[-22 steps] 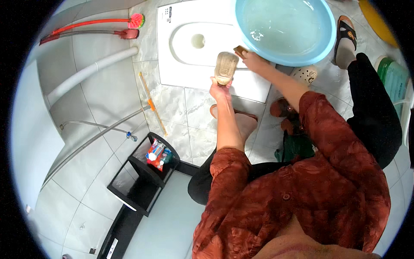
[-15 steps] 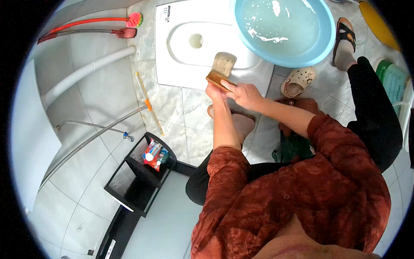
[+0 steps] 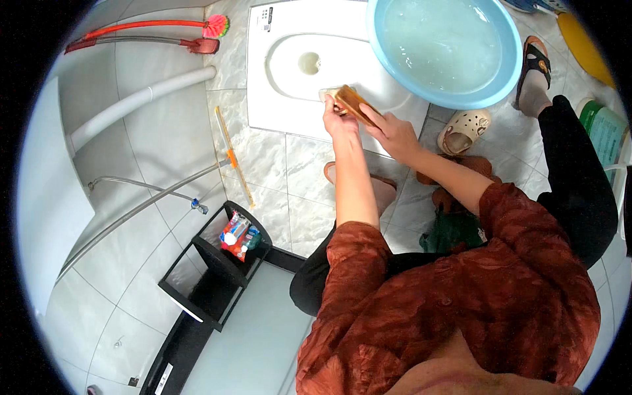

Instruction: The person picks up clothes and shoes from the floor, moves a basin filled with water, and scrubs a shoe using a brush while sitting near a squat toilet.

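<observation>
My right hand (image 3: 397, 136) grips a scrubbing brush with a brown wooden back (image 3: 356, 104). Just to its left, my left hand (image 3: 340, 122) is closed on a beige clog (image 3: 324, 94). The brush and my fingers hide most of that clog; only a pale edge shows. Both hands are over the near edge of the white squat toilet (image 3: 263, 108). A second beige clog with holes (image 3: 463, 131) sits on the tiles right of my hands. Beyond it stands a light-blue basin (image 3: 454, 102) of cloudy water.
A black rack (image 3: 204, 276) with colourful packets is at lower left. An orange-clipped squeegee (image 3: 232, 158) and red-handled brushes (image 3: 145, 29) lean by the left wall. Brown and dark-green items (image 3: 451, 230) lie below my right forearm. A green-labelled container (image 3: 600, 122) stands at far right.
The clog's sole, earlier showing beyond the brush, is now mostly hidden. The brush has moved up and right and tilts more steeply, both hands shifting with it.
</observation>
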